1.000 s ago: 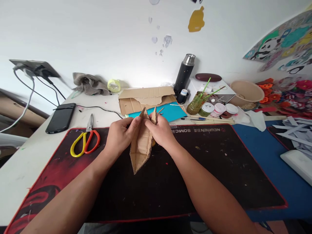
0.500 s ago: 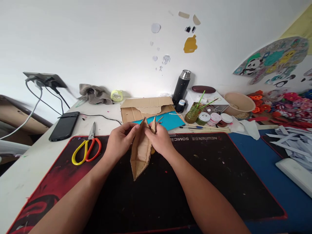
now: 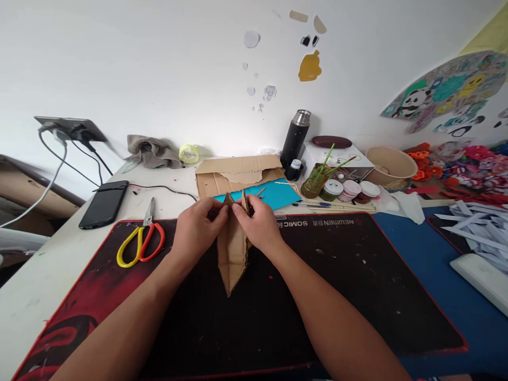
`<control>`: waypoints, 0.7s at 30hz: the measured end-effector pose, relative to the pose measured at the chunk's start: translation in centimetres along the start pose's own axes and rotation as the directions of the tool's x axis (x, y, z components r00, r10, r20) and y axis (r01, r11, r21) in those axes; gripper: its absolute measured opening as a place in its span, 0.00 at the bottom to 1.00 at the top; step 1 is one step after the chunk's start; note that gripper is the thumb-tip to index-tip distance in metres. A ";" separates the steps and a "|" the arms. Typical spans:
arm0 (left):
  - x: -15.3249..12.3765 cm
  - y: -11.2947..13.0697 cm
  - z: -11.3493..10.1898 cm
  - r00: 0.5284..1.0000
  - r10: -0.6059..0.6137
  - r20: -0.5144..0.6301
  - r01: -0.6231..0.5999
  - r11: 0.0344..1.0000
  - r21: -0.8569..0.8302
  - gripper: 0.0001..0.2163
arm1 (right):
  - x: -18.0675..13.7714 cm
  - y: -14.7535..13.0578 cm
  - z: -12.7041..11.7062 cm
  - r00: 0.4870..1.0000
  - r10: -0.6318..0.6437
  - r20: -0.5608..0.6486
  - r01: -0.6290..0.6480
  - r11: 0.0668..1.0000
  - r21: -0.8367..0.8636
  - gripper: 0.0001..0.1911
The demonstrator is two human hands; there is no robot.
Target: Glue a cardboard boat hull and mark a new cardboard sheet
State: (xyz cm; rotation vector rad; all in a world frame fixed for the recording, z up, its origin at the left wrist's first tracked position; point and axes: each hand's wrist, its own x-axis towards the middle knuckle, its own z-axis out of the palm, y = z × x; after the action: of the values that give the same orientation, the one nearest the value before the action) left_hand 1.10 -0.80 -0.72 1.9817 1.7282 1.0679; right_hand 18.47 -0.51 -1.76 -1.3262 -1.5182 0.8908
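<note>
Cardboard piece (image 3: pixel 234 248): tapers to a point at the near end, sits over the dark mat (image 3: pixel 337 286), right of the scissors (image 3: pixel 149 214); pinched near its far end between thumb and fingers of left hand (image 3: pixel 198 225) and right hand (image 3: pixel 260 222).

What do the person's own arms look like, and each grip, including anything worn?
The left forearm and right forearm are bare, with no sleeve in view. The left grip and right grip are ungloved human hands. No watch, bracelet, ring or marking shows, though parts of each are hidden.
</note>
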 end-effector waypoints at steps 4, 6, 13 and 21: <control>0.0 -0.1 0.1 0.999 0.039 -0.007 -0.039 0.998 0.044 0.10 | 0.0 -0.1 -0.1 1.000 0.009 0.017 -0.009 1.000 -0.001 0.09; 0.0 -0.2 0.0 0.999 0.053 -0.006 -0.052 0.997 0.063 0.11 | 0.0 -0.1 -0.1 0.999 0.020 0.041 -0.021 1.000 0.016 0.08; 0.0 0.0 0.0 0.997 0.071 0.028 -0.073 0.994 0.084 0.10 | 0.0 0.0 -0.1 1.000 0.001 -0.012 -0.002 1.000 -0.011 0.08; -0.2 0.0 0.0 0.997 0.065 0.034 -0.064 0.998 -0.014 0.14 | -0.1 0.1 0.1 0.999 -0.053 -0.008 0.053 0.998 -0.016 0.07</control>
State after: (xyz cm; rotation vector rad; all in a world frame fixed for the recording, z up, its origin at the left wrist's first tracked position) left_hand 1.10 -0.95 -0.74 2.0487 1.6457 1.0565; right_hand 18.40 -0.64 -1.92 -1.2938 -1.5501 0.8400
